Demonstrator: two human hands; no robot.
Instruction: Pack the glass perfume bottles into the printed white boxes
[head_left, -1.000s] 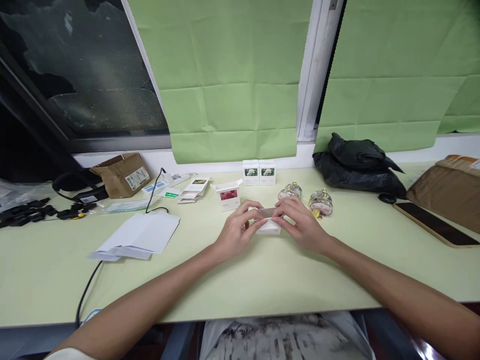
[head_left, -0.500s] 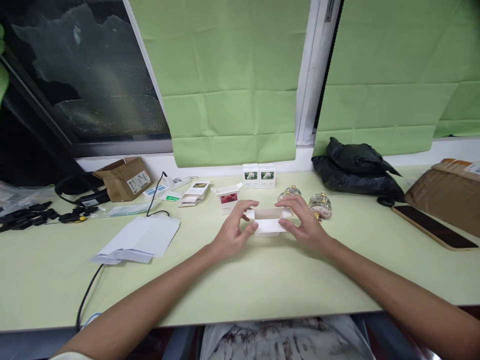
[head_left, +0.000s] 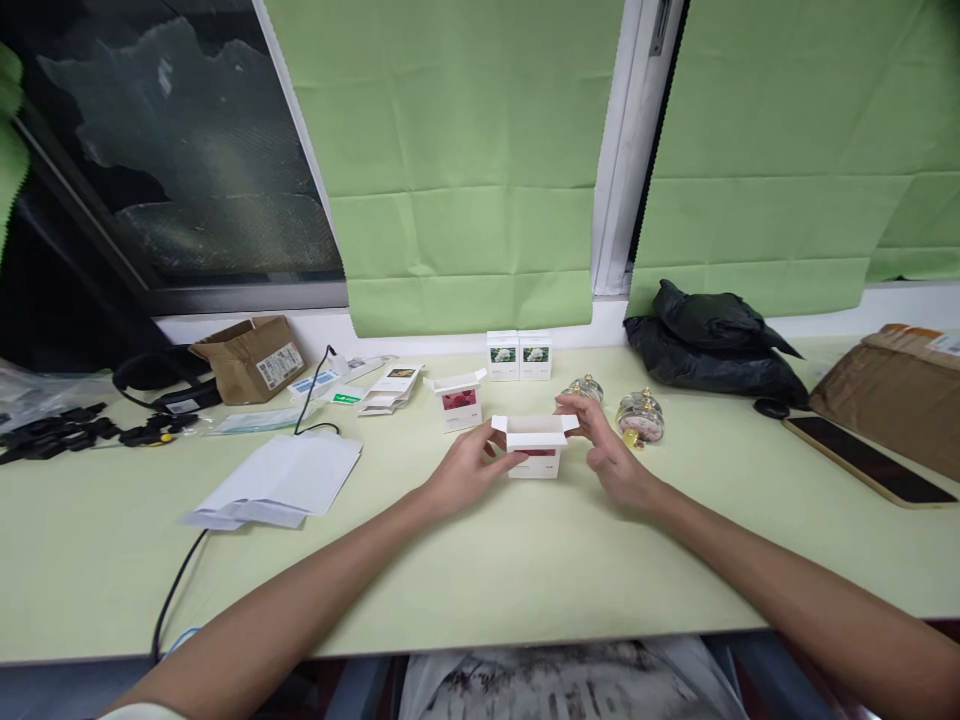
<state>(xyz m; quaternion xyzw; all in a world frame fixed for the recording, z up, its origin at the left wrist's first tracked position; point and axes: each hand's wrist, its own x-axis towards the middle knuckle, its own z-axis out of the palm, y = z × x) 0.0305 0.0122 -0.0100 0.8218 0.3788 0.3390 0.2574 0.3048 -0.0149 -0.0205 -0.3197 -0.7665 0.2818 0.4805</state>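
Small white open carton (head_left: 534, 452) stands upright at mid-desk, base on the desk (head_left: 525, 570), mouth up, top flaps splayed outward.

Left hand (head_left: 469, 465) is closed on the carton's left wall, thumb toward the front. Right hand (head_left: 609, 452) is wide and loosely curled just right of it, holding nothing, fingertips by the right flap (head_left: 570, 422). I cannot tell whether they touch it.

Judgement on handling:
- The card looks thin, so grip low on the walls; a pinch near the mouth would squash the opening.
- Seat the base flat on the desk so the carton cannot tip.
- Move flaps at the crease, not the tip, so they don't buckle.

Count:
- Erected cartons: four. The one in hand; one red-picture carton (head_left: 459, 400) with its lid up, just behind-left; two closed flower-picture cartons (head_left: 519, 355) side by side at the sill.
- Glass bottles (head_left: 640, 414) with gold trim: two, behind the right hand.
- Flat printed cards (head_left: 390, 385): a small stack, number unclear.
- Phone (head_left: 862, 462): one, face up, far right.
- Black bag (head_left: 712, 345): one.
- Brown cardboard box (head_left: 251, 355): one at left.
- Brown parcel (head_left: 892, 395): one at right.
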